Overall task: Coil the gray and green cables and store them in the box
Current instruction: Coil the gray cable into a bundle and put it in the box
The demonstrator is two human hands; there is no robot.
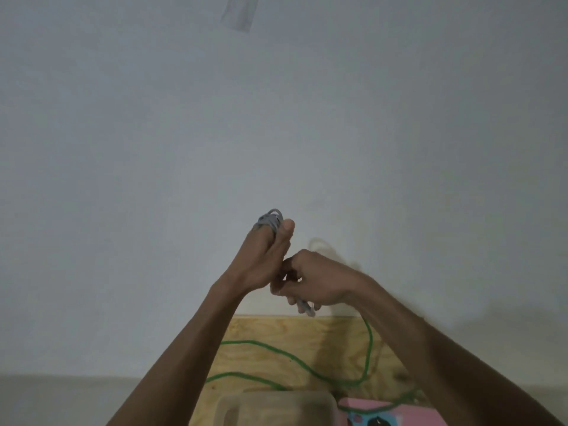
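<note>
- Two bare forearms are seen reaching up and forward from the bottom of the view, raised in front of a plain pale wall (123, 149).
- The left hand (261, 259) is held upright with the fingers together and pointing up; loops of the gray cable (270, 221) are wrapped around the fingertips and pinned there by the thumb.
- The right hand (313, 281) is placed just beside and slightly below the left, touching it near the palm, and is curled closed around a short run of the gray cable.
- The free end of the gray cable, with what appears to be its plug, is seen sticking out below the right hand's fingers; this part is blurred.
- Below both hands a wooden board (261, 333) is laid against the foot of the wall.
- The green cable (295, 359) is spread loosely in wide curves across the board, below the hands and under the right forearm, uncoiled and touched by neither hand.
- A beige box (270, 407) is seen at the bottom edge, below the left hand and between the forearms; its inside cannot be made out.
- A pink object (378, 413) with dark markings lies just to the right of the box, crossed by a stretch of the green cable.
- A faint pale rectangle (239, 12) is fixed to the wall far above the hands.
</note>
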